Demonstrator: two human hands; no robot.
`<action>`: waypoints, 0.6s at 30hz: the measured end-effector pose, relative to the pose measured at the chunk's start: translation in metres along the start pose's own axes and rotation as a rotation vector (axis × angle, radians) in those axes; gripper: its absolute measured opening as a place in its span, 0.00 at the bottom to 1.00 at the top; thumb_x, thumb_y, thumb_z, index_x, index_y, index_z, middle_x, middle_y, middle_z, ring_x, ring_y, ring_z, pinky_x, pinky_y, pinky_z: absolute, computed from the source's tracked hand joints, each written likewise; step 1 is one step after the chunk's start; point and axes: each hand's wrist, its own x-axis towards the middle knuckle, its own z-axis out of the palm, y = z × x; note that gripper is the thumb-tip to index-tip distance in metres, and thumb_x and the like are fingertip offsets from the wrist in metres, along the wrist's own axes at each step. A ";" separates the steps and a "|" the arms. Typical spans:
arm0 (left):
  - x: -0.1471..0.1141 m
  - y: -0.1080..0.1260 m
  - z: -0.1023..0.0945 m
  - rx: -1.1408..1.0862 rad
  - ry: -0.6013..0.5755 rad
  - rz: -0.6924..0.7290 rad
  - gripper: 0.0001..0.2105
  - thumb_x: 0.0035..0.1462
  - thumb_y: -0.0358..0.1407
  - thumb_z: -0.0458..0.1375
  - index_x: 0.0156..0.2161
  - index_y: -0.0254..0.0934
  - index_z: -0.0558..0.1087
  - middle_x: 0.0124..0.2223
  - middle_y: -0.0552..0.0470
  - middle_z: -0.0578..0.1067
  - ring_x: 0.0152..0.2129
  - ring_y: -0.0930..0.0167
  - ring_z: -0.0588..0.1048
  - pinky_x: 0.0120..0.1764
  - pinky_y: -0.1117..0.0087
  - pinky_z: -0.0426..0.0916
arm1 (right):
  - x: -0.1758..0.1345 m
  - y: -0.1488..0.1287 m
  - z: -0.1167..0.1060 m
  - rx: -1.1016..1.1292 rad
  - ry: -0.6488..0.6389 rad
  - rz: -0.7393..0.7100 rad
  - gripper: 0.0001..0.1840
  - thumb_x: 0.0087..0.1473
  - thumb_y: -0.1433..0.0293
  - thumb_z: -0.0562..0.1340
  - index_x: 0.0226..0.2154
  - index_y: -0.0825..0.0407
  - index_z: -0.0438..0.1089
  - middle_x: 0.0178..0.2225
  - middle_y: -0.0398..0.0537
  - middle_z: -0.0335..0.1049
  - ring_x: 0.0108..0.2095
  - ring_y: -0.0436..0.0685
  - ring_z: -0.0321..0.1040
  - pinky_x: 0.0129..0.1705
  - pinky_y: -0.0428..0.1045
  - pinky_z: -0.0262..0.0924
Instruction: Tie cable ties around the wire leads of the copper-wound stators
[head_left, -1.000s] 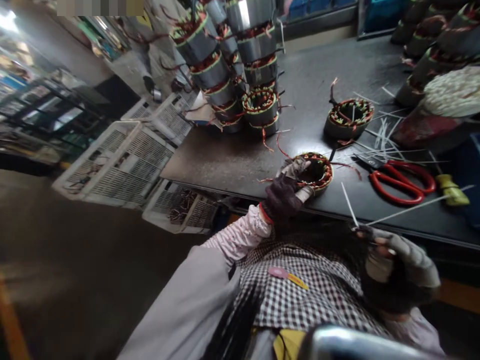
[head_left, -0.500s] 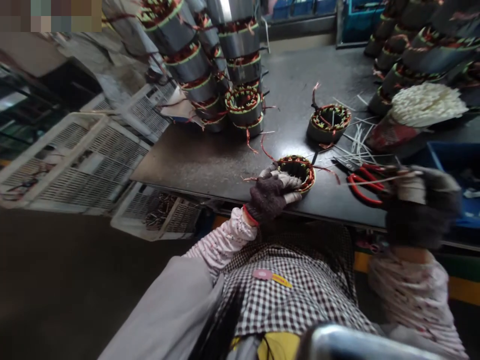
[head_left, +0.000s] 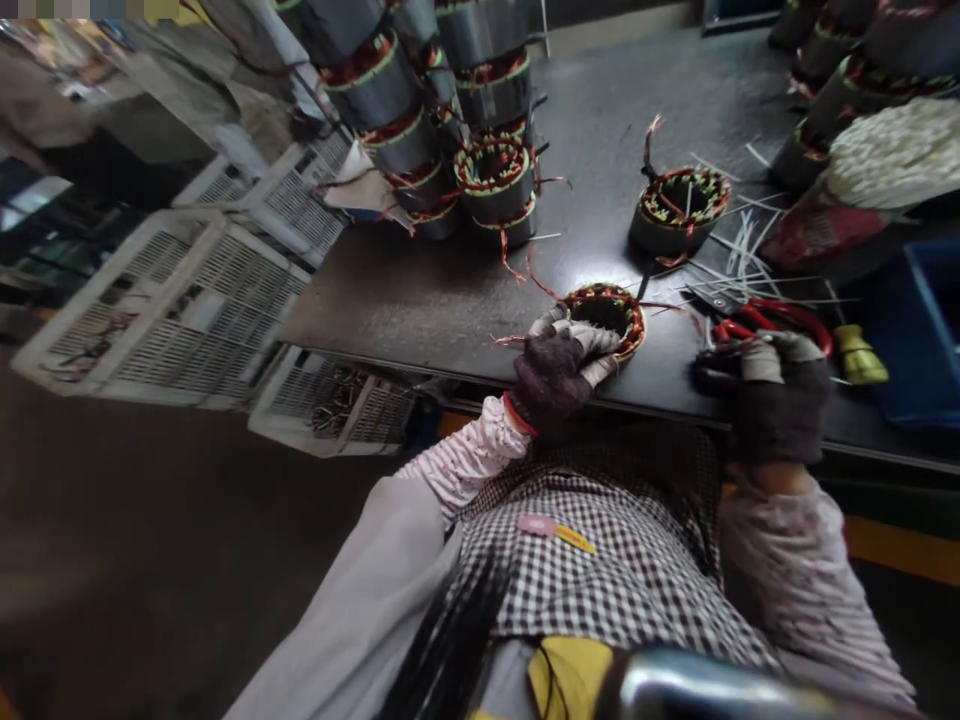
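Observation:
My left hand (head_left: 559, 360), in a dark glove with pale-wrapped fingers, grips the near left wall of a motor stator (head_left: 636, 345). Some of its fingers reach over the rim into the bore. Green-edged and wound with copper, the stator lies near the table's front edge, its reddish leads spread to both sides. My right hand (head_left: 784, 395), gloved alike, is curled at the red-handled scissors (head_left: 806, 318), in front of their handles. Its fingers are bent and blurred, and what they hold is hidden. A yellow-handled tool (head_left: 860, 356) lies just right of that hand.
Stacked stators (head_left: 491, 185) rise at the back left. Another stator (head_left: 679, 215) stands behind mine, beside scattered white strips (head_left: 742, 245). A bundle of white strips (head_left: 896, 150) and a blue bin (head_left: 919, 340) are on the right. White crates (head_left: 225, 310) stand left of the table (head_left: 360, 300).
My right hand has moved left and slightly up to the scissors, uncovering the yellow-handled tool. The white strip that stuck out from its fingers no longer shows there. My left hand stays on the stator.

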 end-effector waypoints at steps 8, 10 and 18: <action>-0.020 0.002 0.007 0.003 0.309 0.051 0.17 0.70 0.48 0.66 0.57 0.41 0.80 0.57 0.43 0.86 0.62 0.57 0.81 0.73 0.45 0.68 | 0.006 -0.021 -0.006 0.284 0.191 -0.100 0.23 0.49 0.49 0.73 0.36 0.47 0.71 0.34 0.42 0.75 0.28 0.54 0.74 0.25 0.51 0.71; -0.026 0.017 0.000 -0.043 0.370 0.106 0.18 0.72 0.49 0.64 0.59 0.42 0.78 0.58 0.43 0.86 0.63 0.58 0.81 0.73 0.47 0.71 | -0.001 -0.026 -0.011 0.353 0.218 -0.144 0.24 0.47 0.49 0.75 0.37 0.46 0.72 0.32 0.39 0.74 0.27 0.54 0.74 0.25 0.51 0.72; 0.033 0.085 0.005 -0.741 -0.191 0.083 0.18 0.72 0.37 0.66 0.63 0.38 0.80 0.62 0.45 0.85 0.60 0.59 0.84 0.65 0.57 0.80 | -0.002 -0.052 -0.019 0.447 0.000 -0.109 0.17 0.45 0.56 0.77 0.30 0.48 0.77 0.28 0.41 0.73 0.26 0.52 0.71 0.27 0.49 0.69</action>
